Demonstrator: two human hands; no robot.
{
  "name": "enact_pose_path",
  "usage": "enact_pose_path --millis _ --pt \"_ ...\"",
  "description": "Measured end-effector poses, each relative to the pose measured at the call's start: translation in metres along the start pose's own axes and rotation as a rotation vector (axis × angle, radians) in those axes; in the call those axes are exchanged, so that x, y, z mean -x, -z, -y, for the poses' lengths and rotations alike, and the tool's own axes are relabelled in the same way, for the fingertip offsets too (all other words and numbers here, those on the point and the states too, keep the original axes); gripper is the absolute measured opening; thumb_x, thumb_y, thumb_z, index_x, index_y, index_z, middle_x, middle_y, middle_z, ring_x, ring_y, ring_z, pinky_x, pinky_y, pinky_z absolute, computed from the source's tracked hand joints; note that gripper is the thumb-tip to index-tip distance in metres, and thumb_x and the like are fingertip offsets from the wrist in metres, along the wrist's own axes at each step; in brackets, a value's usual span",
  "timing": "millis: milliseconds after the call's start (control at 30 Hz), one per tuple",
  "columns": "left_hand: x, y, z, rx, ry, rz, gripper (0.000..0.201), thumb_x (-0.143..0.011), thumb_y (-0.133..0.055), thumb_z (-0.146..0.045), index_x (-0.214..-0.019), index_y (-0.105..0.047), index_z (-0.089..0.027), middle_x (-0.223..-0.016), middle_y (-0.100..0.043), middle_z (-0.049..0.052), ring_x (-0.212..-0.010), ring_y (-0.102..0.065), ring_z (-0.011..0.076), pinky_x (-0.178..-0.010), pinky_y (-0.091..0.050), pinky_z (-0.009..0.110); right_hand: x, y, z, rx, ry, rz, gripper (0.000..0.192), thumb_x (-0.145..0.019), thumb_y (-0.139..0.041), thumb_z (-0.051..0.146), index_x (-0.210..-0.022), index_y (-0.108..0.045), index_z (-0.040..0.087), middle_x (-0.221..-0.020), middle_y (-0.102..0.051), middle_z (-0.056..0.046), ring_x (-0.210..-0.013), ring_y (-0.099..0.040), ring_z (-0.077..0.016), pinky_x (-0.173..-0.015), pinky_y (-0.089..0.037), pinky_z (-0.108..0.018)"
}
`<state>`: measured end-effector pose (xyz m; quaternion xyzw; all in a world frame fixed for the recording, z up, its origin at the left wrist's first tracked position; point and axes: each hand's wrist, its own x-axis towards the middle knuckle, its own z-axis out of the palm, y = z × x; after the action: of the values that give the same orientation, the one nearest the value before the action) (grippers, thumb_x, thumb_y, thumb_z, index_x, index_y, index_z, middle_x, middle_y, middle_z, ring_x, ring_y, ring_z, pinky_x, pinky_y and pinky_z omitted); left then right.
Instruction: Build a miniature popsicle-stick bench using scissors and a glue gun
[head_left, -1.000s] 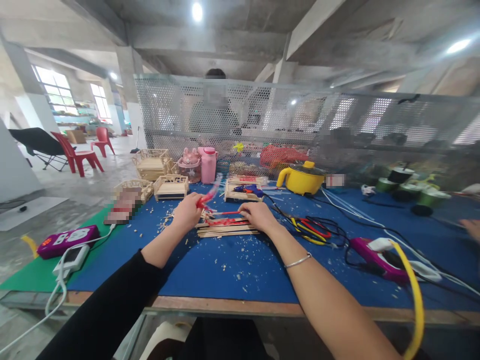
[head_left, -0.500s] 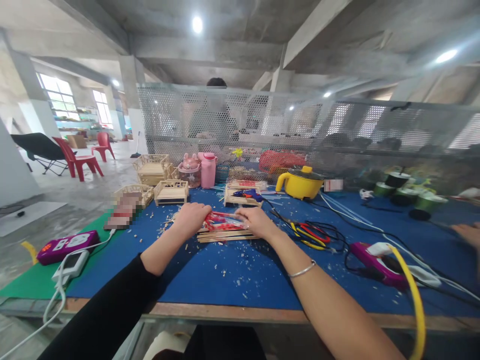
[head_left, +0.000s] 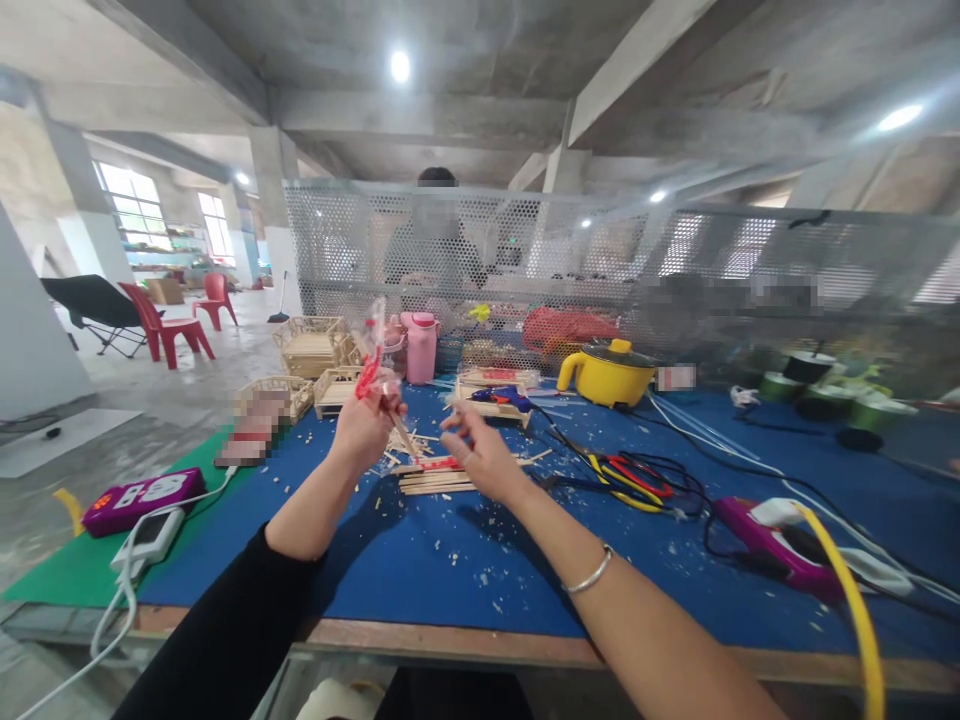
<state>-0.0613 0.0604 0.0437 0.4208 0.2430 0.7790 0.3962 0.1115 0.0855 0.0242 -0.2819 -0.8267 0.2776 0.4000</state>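
My left hand (head_left: 363,428) is raised above the blue table mat and closed on a clear plastic wrapper (head_left: 369,372) with red print. A thin wooden stick (head_left: 403,436) slants down from below that hand; whether the fingers grip it too I cannot tell. My right hand (head_left: 486,456) holds nothing, its fingers apart and partly curled. Beneath it lies a row of wooden sticks (head_left: 435,485), with another red-printed wrapper (head_left: 441,463) along their far side. Shorter sticks (head_left: 420,442) are scattered just behind. A blue glue gun (head_left: 510,399) rests on a small wooden frame beyond my right hand.
Small wooden frames (head_left: 315,345) stand at the back left beside a pink flask (head_left: 420,347). A yellow pot (head_left: 609,374) sits back right. Cables and a purple power strip (head_left: 776,545) lie right; a phone (head_left: 253,425) left. Behind the mesh partition (head_left: 345,230) is a person.
My left hand has lifted up and left from the sticks with the plastic wrapper. My right hand has let go of the wrapper, drawn slightly left and nearer, and opened.
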Motion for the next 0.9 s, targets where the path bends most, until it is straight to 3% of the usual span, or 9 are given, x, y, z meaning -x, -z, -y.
enact_pose_path --millis 100,200,400,533,667,767,833,900 --pt "0.005 -0.012 0.004 0.310 0.187 -0.010 0.016 -0.084 -0.055 -0.019 -0.071 -0.047 -0.017 -0.059 -0.037 -0.006 -0.049 -0.037 0.0063 -0.055 -0.043 0.020 0.002 -0.017 0.000 -0.072 -0.080 0.240 0.031 -0.087 -0.046 0.044 -0.093 -0.059 0.016 -0.078 -0.063 -0.002 -0.070 -0.054 -0.0127 -0.069 -0.042 -0.025" --pt "0.007 -0.014 0.010 0.398 0.283 -0.091 0.018 -0.088 -0.050 -0.020 -0.071 -0.045 -0.017 -0.055 -0.033 -0.007 -0.045 -0.034 0.0055 -0.052 -0.042 0.019 0.001 -0.022 -0.004 -0.158 -0.185 0.334 0.038 -0.089 -0.041 0.047 -0.067 -0.050 0.018 -0.059 -0.056 0.001 -0.057 -0.052 -0.0111 -0.059 -0.041 -0.023" --pt "-0.002 -0.005 0.013 0.417 0.262 -0.289 0.023 -0.091 -0.048 -0.023 -0.069 -0.043 -0.016 -0.052 -0.032 -0.008 -0.041 -0.031 0.0039 -0.042 -0.033 0.015 -0.002 -0.017 -0.006 -0.093 -0.220 0.420 0.038 -0.089 -0.042 0.047 -0.064 -0.047 0.018 -0.048 -0.054 0.004 -0.042 -0.044 -0.0078 -0.048 -0.035 -0.020" --pt "-0.011 0.005 0.012 0.440 0.213 -0.307 0.027 -0.092 -0.045 -0.022 -0.066 -0.041 -0.016 -0.050 -0.033 -0.008 -0.039 -0.031 0.0031 -0.041 -0.031 0.014 0.000 -0.016 -0.001 -0.153 -0.326 0.444 0.030 -0.087 -0.046 0.043 -0.077 -0.056 0.018 -0.044 -0.052 0.007 -0.037 -0.041 -0.0072 -0.042 -0.032 -0.019" --pt "-0.028 0.037 -0.005 0.411 0.095 -0.413 0.033 -0.092 -0.046 -0.026 -0.062 -0.035 -0.017 -0.046 -0.029 -0.009 -0.036 -0.028 0.0019 -0.040 -0.030 0.012 0.002 0.014 -0.001 -0.106 -0.341 0.556 0.034 -0.085 -0.050 0.047 -0.091 -0.063 0.016 -0.045 -0.051 0.007 -0.038 -0.040 -0.0059 -0.043 -0.031 -0.018" --pt "-0.038 0.067 -0.021 0.224 -0.018 -0.540 0.040 -0.087 -0.054 -0.036 -0.061 -0.029 -0.019 -0.043 -0.023 -0.011 -0.032 -0.019 0.0020 -0.033 -0.015 0.014 0.003 0.052 -0.011 0.017 -0.346 0.718 0.041 -0.081 -0.053 0.053 -0.085 -0.067 0.015 -0.050 -0.056 0.004 -0.042 -0.041 -0.0060 -0.045 -0.032 -0.019" --pt "-0.040 0.076 -0.024 0.034 -0.073 -0.598 0.041 -0.079 -0.064 -0.036 -0.061 -0.031 -0.020 -0.042 -0.024 -0.012 -0.031 -0.019 0.0023 -0.032 -0.011 0.015 0.002 0.072 -0.021 0.140 -0.372 0.765 0.038 -0.078 -0.057 0.052 -0.081 -0.070 0.016 -0.055 -0.061 0.002 -0.046 -0.043 -0.0069 -0.047 -0.032 -0.020" --pt "-0.037 0.073 -0.019 -0.063 -0.040 -0.550 0.039 -0.072 -0.071 -0.030 -0.062 -0.034 -0.020 -0.041 -0.026 -0.013 -0.031 -0.021 0.0021 -0.031 -0.010 0.016 0.001 0.082 -0.030 0.279 -0.371 0.746 0.034 -0.075 -0.061 0.050 -0.079 -0.073 0.018 -0.063 -0.066 -0.001 -0.052 -0.049 -0.0094 -0.052 -0.036 -0.022"
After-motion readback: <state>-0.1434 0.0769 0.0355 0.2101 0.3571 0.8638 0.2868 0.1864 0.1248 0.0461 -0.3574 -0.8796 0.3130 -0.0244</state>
